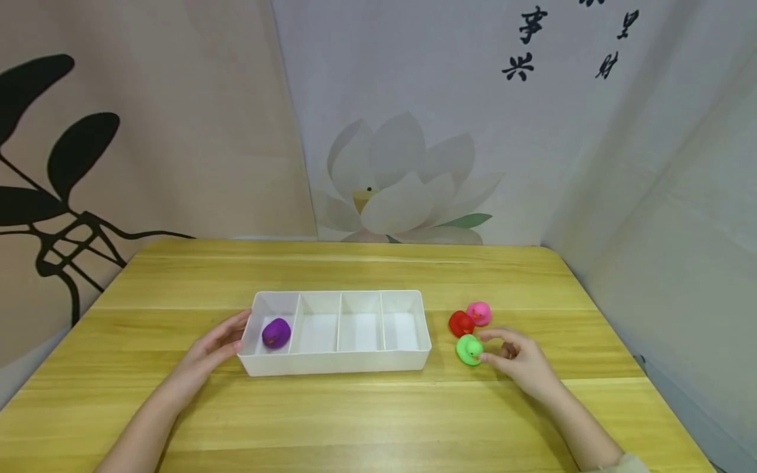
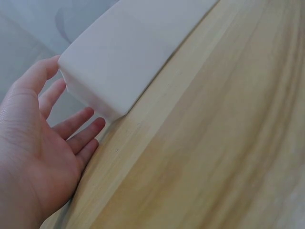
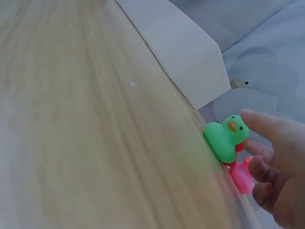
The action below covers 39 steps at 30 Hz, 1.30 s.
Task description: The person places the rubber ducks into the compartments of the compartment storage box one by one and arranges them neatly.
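Observation:
A white tray (image 1: 337, 362) with a row of compartments lies on the table. In its leftmost compartment sits a purple rubber duck (image 1: 276, 334). My left hand (image 1: 213, 345) touches the tray's left end with thumb and fingertips, its fingers loosely extended in the left wrist view. To the right of the tray, a green rubber duck (image 1: 469, 349) stands in front of a red duck (image 1: 460, 324) and a pink duck (image 1: 480, 313). My right hand (image 1: 523, 361) is at the green duck's right side, thumb by its head (image 3: 237, 128); the fingers are spread, not closed round it.
The wooden table (image 1: 355, 420) carries the tray and the ducks. Behind it hangs a pale curtain (image 1: 414, 79) with a lotus print and dark characters. Another cloth (image 1: 680, 197) hangs along the right side.

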Tool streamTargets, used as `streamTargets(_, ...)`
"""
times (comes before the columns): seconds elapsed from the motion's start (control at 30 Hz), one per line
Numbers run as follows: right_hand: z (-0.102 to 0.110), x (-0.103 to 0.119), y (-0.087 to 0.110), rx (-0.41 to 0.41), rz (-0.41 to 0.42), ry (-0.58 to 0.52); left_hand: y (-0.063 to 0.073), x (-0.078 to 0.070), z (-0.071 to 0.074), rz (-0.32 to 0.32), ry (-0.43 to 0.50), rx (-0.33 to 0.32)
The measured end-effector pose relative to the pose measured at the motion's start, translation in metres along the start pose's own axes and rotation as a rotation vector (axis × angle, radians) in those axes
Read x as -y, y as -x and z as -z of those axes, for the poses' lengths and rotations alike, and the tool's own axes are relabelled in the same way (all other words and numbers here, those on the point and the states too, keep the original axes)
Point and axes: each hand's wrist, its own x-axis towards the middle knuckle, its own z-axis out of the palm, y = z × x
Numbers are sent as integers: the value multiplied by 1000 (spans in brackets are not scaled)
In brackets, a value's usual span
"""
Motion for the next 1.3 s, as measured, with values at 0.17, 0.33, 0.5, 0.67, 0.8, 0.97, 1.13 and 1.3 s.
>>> streamTargets(0.17, -2, -8, 0, 24, -21, -23, 0, 0, 0, -2, -3, -1)
streamTargets(0.33, -4, -13, -1, 41, -11, -30, 0, 0, -1, -4, 0, -3)
streamTargets(0.5, -5, -17, -2, 46, 19, -36, 0, 0, -1, -3, 3, -4)
streamTargets(0.67, -6, -19, -2, 50, 8, -53, 0, -2, -1, 5, 6, -2)
streamTargets(0.8, -6, -17, -2, 30, -1, -66, -1, -2, -1, 8, -2, -2)
streamTargets(0.97, -6, -15, -1, 10, -4, -72, -1, -2, -1, 6, -9, -4)
streamTargets(1.13, -6, -11, -1, -4, 7, -68, 0, -2, 0, 11, -11, -4)
streamTargets(1.3, -5, -3, 0, -25, 8, -64, 1, -3, -1, 17, -12, -4)
